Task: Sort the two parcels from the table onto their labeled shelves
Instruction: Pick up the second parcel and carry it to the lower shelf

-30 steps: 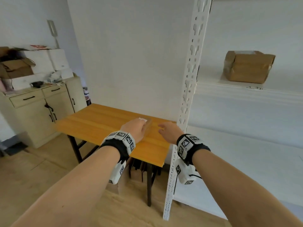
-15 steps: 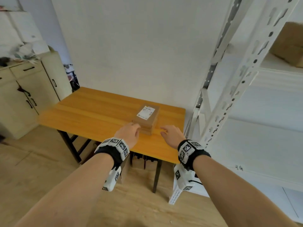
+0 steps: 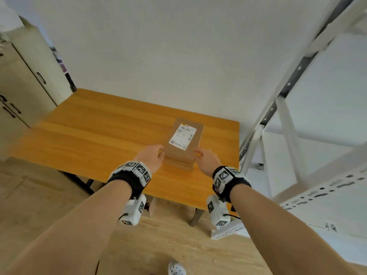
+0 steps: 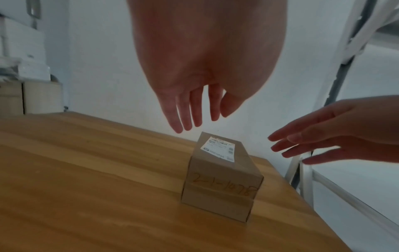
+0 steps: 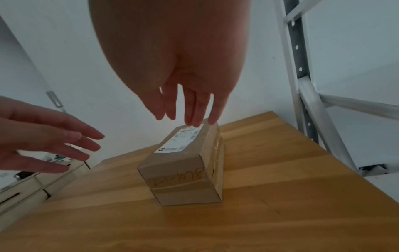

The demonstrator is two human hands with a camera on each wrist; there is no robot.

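Worktop [image 3: 99, 135]: wooden, parcel [image 3: 183, 143] seen at 1 o'clock.
Parcel: judged light, stiff, taped cardboard; long sides are best grasped.
Left hand [image 3: 151, 157], right hand [image 3: 205, 158]: fingers spread, nothing held.

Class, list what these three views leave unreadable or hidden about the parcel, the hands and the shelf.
- Parcel shipping label: print too small in every view.
- Shelf tag: head view, blurred.
- Left hand and right hand: contact with the parcel's sides unclear; head view hides the fingers.
- Parcel's far end: hidden by its own body.
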